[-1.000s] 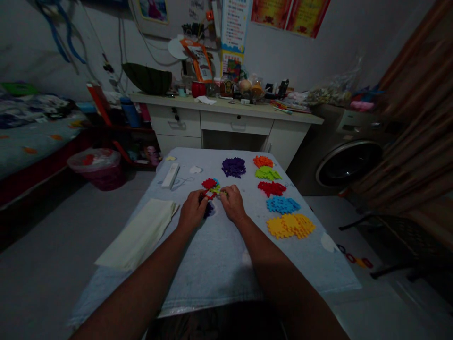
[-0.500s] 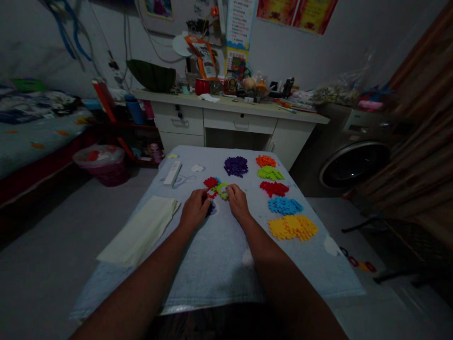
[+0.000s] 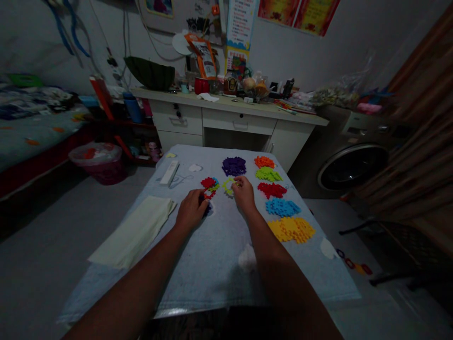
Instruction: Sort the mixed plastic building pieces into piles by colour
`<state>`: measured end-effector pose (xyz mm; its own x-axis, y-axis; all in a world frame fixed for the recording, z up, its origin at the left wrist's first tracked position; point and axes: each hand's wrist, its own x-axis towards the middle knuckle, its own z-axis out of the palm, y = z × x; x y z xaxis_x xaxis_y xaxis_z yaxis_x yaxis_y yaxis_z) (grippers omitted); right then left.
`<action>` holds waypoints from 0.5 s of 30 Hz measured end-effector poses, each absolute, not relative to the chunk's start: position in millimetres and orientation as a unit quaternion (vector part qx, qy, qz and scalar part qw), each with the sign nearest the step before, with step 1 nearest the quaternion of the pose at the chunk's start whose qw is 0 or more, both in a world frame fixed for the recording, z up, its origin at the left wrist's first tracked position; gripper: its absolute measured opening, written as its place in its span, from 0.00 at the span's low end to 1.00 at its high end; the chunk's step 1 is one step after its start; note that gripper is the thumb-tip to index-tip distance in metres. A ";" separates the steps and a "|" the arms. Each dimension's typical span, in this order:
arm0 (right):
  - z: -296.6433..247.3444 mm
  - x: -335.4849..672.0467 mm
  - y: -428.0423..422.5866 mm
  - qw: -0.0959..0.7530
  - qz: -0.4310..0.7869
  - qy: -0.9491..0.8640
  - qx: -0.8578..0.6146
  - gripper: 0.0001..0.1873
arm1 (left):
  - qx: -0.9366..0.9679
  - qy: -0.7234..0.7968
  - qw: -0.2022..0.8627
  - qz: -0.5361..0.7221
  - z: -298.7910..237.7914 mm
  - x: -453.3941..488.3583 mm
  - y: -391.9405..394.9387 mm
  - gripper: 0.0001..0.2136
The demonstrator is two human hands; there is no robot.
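Note:
My left hand point(image 3: 191, 208) is closed at the near left edge of a small joined cluster of toothed plastic building pieces point(image 3: 208, 182), red with some green and blue. A dark purple piece point(image 3: 207, 208) shows partly beside its fingers. My right hand point(image 3: 245, 192) pinches a light green toothed ring piece point(image 3: 227, 187), held just right of the cluster with a narrow gap between them. Fingers hide part of both the ring and the cluster.
Along the table's right side lie piles of orange point(image 3: 264, 162), green point(image 3: 269, 174), red point(image 3: 272, 190), blue point(image 3: 282, 207) and yellow pieces point(image 3: 293, 229). A purple pile point(image 3: 234, 166) lies at the back. At left are a white box point(image 3: 170, 173) and a folded cloth point(image 3: 132, 231).
My right hand has moved right and slightly away from me with the green ring, opening a gap from the cluster. My left hand stays by the cluster. The whole view has shifted slightly.

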<state>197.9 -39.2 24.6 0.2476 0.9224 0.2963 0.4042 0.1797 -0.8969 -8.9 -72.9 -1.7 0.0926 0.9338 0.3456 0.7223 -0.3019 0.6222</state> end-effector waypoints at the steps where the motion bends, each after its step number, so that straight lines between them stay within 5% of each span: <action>1: 31.0 208.6 -34.3 0.525 0.244 -0.552 -0.600 0.12 | 0.725 0.572 0.147 0.354 -1.1 -8.9 -73.0 0.18; 15: 71.1 369.9 27.3 0.528 0.243 -0.289 -0.761 0.10 | 0.726 0.566 0.147 0.362 -2.4 -10.0 -71.0 0.18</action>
<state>369.9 27.3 71.1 0.7150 0.6960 -0.0659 0.1824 -0.2766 -0.9435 -10.0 -71.0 -2.4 0.0966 0.9285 0.3585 0.7150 -0.3153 0.6239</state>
